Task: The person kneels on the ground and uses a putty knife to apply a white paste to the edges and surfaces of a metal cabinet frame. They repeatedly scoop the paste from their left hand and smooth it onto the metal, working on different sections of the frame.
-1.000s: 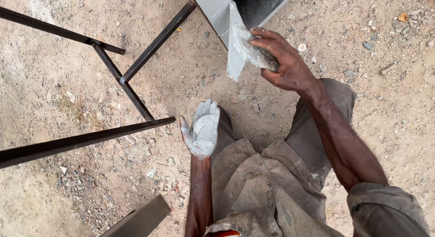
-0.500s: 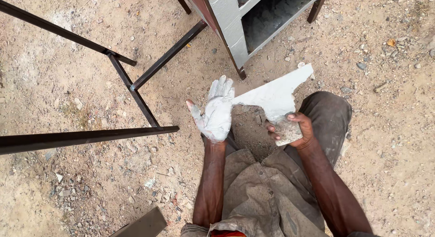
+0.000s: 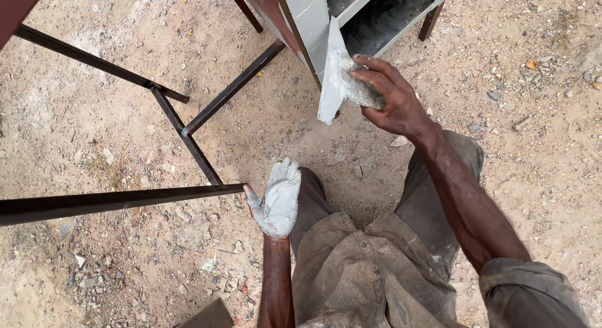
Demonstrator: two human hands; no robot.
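My right hand (image 3: 392, 99) has gone up from my lap to the grey cabinet (image 3: 313, 21), fingers clamped on the stiff, putty-smeared scraper (image 3: 335, 77); I judge it light, slippery. My left hand (image 3: 279, 199) lies open, coated.

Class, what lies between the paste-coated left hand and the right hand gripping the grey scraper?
Head view: only bare sandy ground separates left hand from right hand and scraper.

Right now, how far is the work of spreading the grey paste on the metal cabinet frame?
Done: the front upright of the metal cabinet frame already looks coated in grey paste. In hand: the right hand presses a flat, paste-smeared white scraper against that upright, while the left hand, open and covered in grey paste, waits below. Left: the reddish side panel beside it looks bare.
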